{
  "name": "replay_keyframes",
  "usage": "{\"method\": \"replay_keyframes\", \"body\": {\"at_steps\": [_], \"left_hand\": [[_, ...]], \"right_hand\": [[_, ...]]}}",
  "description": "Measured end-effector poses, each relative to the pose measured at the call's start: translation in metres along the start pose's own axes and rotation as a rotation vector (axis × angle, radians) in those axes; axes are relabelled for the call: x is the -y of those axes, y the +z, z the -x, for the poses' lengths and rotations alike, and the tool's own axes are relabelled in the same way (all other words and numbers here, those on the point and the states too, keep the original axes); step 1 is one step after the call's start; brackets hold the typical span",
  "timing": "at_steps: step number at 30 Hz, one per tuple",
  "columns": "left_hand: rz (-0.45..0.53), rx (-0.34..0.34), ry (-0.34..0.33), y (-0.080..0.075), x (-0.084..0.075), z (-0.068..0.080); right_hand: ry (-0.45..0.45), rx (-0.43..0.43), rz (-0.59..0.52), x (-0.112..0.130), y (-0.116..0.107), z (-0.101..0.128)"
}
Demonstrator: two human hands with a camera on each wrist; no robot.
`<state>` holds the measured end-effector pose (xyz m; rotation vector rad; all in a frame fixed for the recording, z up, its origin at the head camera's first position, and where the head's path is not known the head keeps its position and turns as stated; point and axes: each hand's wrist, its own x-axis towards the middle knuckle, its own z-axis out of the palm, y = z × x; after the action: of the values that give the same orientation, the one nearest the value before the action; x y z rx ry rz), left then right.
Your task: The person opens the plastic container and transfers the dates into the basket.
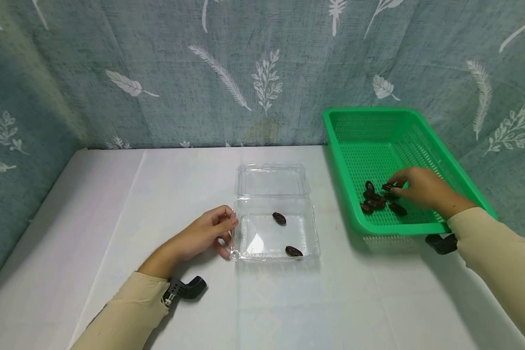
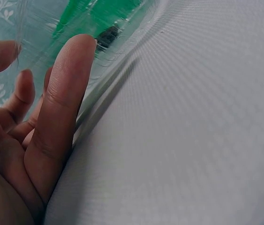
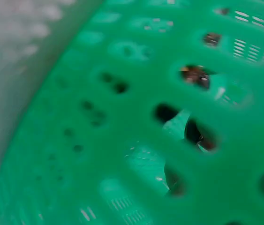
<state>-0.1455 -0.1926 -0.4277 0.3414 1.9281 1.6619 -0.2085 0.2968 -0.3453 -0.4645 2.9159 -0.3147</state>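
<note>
In the head view, a clear plastic clamshell box (image 1: 240, 238) lies with its lid (image 1: 271, 181) folded back. Inside it are two dark brown dates, one date (image 1: 279, 218) toward the back and another date (image 1: 293, 251) by the front wall. My left hand (image 1: 207, 231) touches the box's left side with loosely bent fingers; in the left wrist view the thumb (image 2: 64, 79) lies along the plastic. My right hand (image 1: 424, 189) reaches into a green basket (image 1: 341, 184) and pinches a date (image 1: 387, 186) just over several other dates (image 1: 375, 203).
A white cloth (image 1: 179, 321) covers the table. Behind it hangs a grey-green leaf-patterned curtain (image 1: 157, 58). The basket's slotted wall (image 3: 136, 122) fills the right wrist view and hides most of the right hand there.
</note>
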Motion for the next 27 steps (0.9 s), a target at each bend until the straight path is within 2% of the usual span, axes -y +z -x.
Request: {"method": "replay_keyframes", "body": {"at_steps": [4,20,23,27], "left_hand": [[-0.001,-0.003,-0.005,-0.001,0.003,0.003],[0.002,0.001,0.007,-0.002,0.0,0.002],[0.004,0.006,0.009,-0.001,-0.002,0.001],[0.008,0.013,0.002,0.0,-0.004,0.0]], "right_hand": [[0.003,0.031,0.006,0.004,0.004,-0.004],[0.03,0.022,-0.002,0.009,0.008,-0.004],[0.034,-0.018,-0.007,0.009,0.007,-0.001],[0.027,-0.154,-0.011,0.013,0.001,0.006]]}}
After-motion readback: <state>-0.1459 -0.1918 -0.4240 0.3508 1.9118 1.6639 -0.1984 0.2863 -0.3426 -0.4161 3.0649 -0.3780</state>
